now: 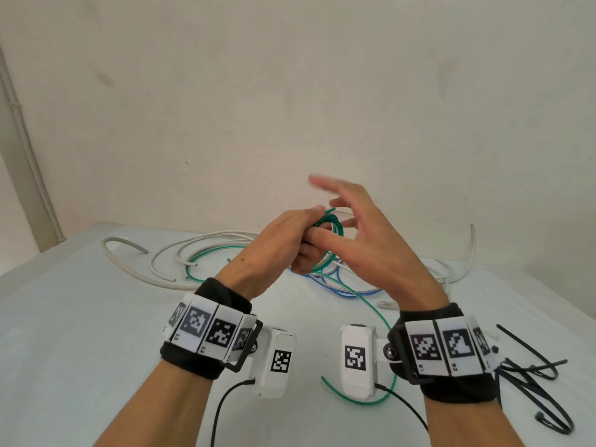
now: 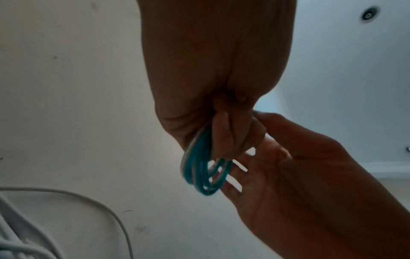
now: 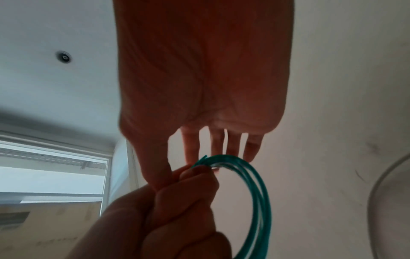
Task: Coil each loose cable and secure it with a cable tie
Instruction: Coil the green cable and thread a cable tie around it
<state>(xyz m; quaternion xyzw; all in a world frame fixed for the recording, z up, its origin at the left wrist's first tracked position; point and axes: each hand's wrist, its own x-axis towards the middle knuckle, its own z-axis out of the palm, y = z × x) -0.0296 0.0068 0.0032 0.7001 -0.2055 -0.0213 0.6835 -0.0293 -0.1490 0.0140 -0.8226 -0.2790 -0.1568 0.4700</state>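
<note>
My left hand [image 1: 301,243] is raised above the table and grips a small coil of thin green cable [image 1: 332,240], with several loops bunched in its curled fingers [image 2: 221,133]. The coil [image 3: 255,192] hangs as a ring below that fist. The loose tail of the green cable [image 1: 364,304] runs down to the table and curls under my right wrist. My right hand [image 1: 351,217] hovers just right of the coil with straight, spread fingers [image 3: 221,143], and its thumb lies against the left hand. Black cable ties [image 1: 532,375] lie on the table at the right.
Behind my hands white cables [image 1: 180,253], a blue cable [image 1: 335,285] and another green cable [image 1: 206,256] sprawl in a tangle on the white table [image 1: 80,333]. A bare wall stands close behind the table's far edge.
</note>
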